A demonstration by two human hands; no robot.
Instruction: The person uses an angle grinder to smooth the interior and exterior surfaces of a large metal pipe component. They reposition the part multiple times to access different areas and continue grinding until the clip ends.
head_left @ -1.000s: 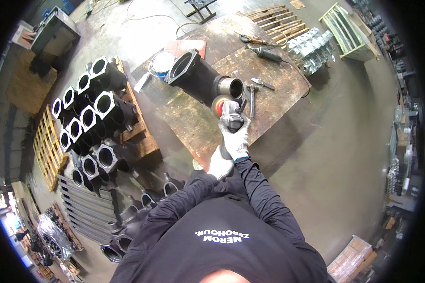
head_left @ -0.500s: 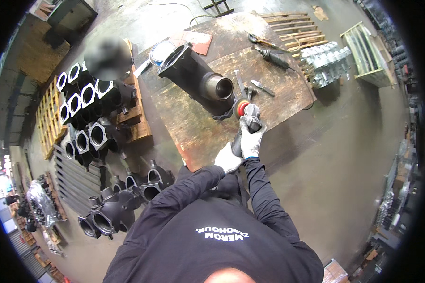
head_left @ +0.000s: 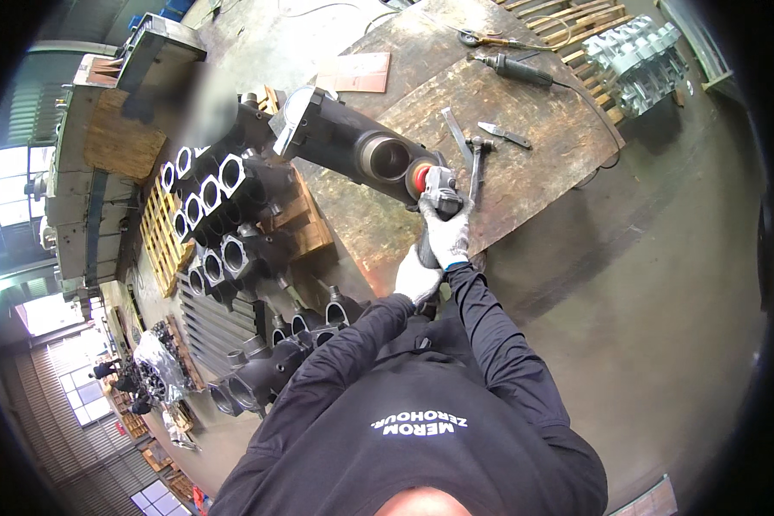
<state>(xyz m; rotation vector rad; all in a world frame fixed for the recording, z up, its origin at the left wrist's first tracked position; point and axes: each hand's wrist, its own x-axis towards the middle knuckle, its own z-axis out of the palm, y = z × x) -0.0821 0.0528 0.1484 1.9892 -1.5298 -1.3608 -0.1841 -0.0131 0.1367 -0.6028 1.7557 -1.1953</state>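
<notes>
Both my hands wear white gloves and are closed on an angle grinder [head_left: 441,191] with a red-centred disc. My left hand [head_left: 417,277] wraps the rear of its dark body. My right hand [head_left: 447,234] grips further forward, just behind the grey head. The disc is at the near right end of a large black cast pipe housing [head_left: 340,138], beside its round bare-metal opening; whether it touches is hard to tell. The housing lies on a worn workbench [head_left: 542,176]. Right of the disc lie a hammer [head_left: 476,168], a flat metal strip [head_left: 456,131] and a knife [head_left: 506,135].
A corded power tool [head_left: 520,70] lies at the bench's far right. A reddish sheet [head_left: 357,72] sits at the far edge. To the left, several black castings [head_left: 271,365] stand on the floor and on a wooden pallet [head_left: 305,219]. Silver metal parts [head_left: 636,64] rest on slats at the far right.
The view has shifted and turned. The grinder has moved along the housing's end, closer beside the round opening, leaving the hammer more exposed. Both hands keep their hold.
</notes>
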